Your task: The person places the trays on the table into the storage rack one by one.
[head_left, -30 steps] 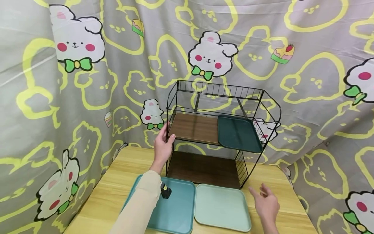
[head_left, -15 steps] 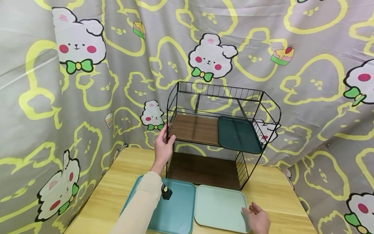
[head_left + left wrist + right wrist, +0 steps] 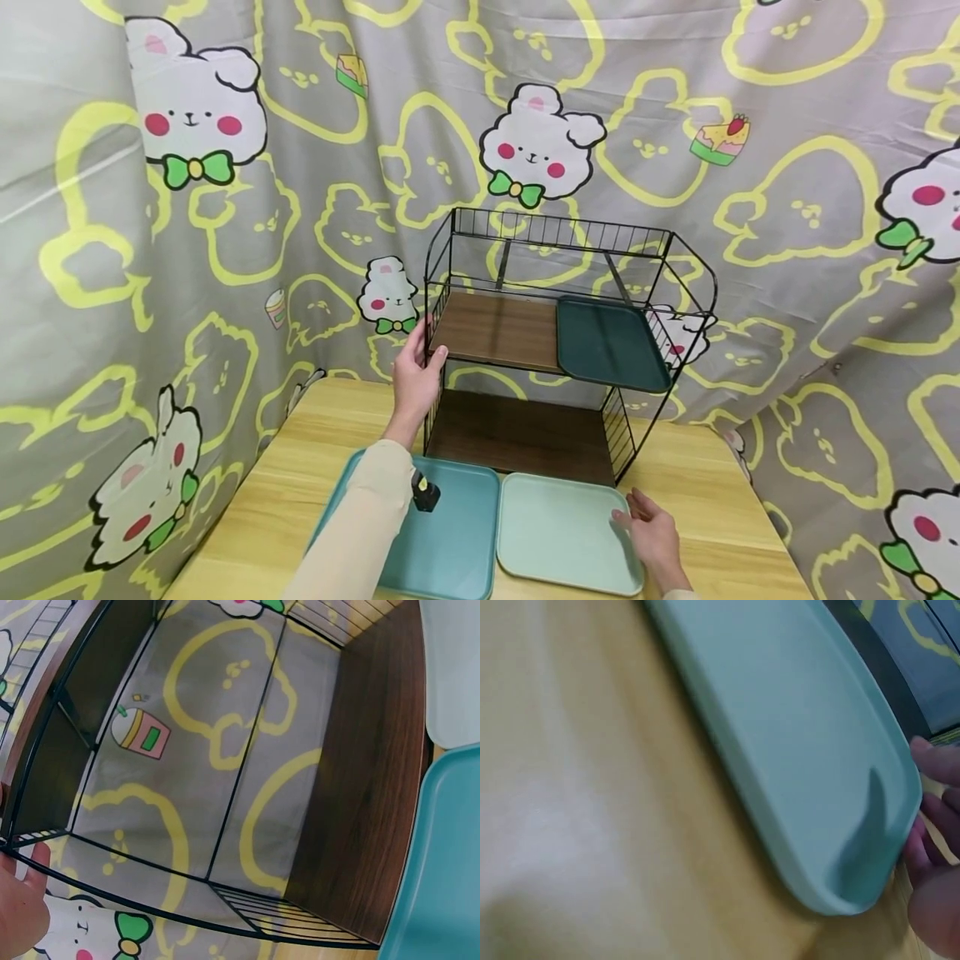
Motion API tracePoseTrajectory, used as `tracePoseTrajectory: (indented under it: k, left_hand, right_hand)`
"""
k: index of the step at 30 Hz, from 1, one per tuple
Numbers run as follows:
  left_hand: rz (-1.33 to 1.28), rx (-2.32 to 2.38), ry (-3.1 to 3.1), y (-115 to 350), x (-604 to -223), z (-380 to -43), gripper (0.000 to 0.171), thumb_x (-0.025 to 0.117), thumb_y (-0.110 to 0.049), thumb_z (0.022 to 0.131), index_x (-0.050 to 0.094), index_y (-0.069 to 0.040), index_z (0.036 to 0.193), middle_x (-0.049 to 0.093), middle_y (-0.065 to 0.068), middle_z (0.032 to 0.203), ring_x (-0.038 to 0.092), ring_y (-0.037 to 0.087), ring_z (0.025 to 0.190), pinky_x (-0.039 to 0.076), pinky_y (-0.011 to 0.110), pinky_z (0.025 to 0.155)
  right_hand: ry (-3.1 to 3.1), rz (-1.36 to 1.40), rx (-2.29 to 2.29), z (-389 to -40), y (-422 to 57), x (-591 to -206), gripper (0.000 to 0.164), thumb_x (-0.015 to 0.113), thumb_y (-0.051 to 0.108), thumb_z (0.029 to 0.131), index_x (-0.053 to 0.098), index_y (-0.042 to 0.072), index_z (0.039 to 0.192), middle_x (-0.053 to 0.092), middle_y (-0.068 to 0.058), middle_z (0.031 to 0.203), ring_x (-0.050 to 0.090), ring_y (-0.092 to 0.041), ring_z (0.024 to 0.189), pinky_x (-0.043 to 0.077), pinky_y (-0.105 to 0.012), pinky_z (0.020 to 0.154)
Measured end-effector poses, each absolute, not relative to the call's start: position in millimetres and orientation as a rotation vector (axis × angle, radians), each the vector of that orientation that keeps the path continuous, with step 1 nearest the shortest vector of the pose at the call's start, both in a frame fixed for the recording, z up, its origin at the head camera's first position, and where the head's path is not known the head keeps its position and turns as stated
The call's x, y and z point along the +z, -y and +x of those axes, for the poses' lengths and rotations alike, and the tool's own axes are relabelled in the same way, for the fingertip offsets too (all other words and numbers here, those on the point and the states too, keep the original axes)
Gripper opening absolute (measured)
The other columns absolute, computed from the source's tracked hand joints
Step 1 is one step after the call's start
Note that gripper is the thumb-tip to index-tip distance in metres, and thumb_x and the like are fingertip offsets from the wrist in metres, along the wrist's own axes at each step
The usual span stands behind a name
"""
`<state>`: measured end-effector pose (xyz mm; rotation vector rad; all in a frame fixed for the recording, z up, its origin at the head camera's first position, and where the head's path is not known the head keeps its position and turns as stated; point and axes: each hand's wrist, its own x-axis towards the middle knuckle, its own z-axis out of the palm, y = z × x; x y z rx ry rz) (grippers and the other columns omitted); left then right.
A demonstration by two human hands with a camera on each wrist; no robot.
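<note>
A black wire rack (image 3: 495, 329) with two brown wood-look shelves stands on the table. My left hand (image 3: 416, 383) holds its left front post at upper-shelf height, thumb in front; the left wrist view shows only part of that hand (image 3: 22, 907) at the frame. A mint green tray (image 3: 562, 533) lies in front of the rack. At its right edge, my right hand (image 3: 654, 533) pinches the rim. The right wrist view has the thumb at the rim of the tray (image 3: 802, 750) and the other fingers along its outer side, their tips partly hidden.
A teal tray (image 3: 457, 533) lies left of the mint one, partly under my left sleeve (image 3: 352, 517). On the upper shelf's right half sits a dark green tray (image 3: 611, 342). Patterned curtain (image 3: 660, 167) surrounds the wooden table (image 3: 720, 517) at the back and sides.
My right hand has moved left from beside the mint tray to its right edge and taken hold of the rim. The left hand has stayed on the rack.
</note>
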<state>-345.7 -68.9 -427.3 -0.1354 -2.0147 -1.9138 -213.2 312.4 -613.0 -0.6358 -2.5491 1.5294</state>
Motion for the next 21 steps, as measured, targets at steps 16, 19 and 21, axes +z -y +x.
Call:
tracePoseTrajectory:
  k: [16,19,21]
  left_hand:
    - [-0.108,-1.912,2.024,69,-425,-346,0.062,0.065,-0.014,0.106,0.045,-0.033,0.161,0.048,0.0,0.166,0.047,0.025,0.154,0.039,0.046,0.128]
    - [-0.111,-1.917,2.026,68,-425,-346,0.061,0.065,-0.015,0.107,0.045,-0.034,0.161,0.047,0.0,0.166,0.046,0.025,0.154,0.039,0.046,0.127]
    - [-0.113,-1.92,2.022,69,-426,-346,0.061,0.065,-0.015,0.107,0.045,-0.034,0.161,0.047,0.0,0.166,0.046,0.025,0.154,0.039,0.046,0.127]
  right_hand:
    - [2.593,-0.602,1.486,-221,-328,-618,0.049,0.084,0.015,0.089,0.071,0.002,0.135,0.076,-0.018,0.13,0.069,-0.01,0.102,0.048,-0.012,0.078]
    - [2.621,-0.578,1.462,-222,-330,-620,0.048,0.086,0.017,0.088,0.073,0.003,0.133,0.077,-0.018,0.126,0.066,-0.005,0.096,0.048,-0.016,0.078]
    - [2.66,-0.551,1.431,-225,-330,-622,0.048,0.086,0.02,0.089,0.074,0.005,0.133,0.077,-0.017,0.127,0.068,-0.009,0.1,0.05,-0.019,0.08]
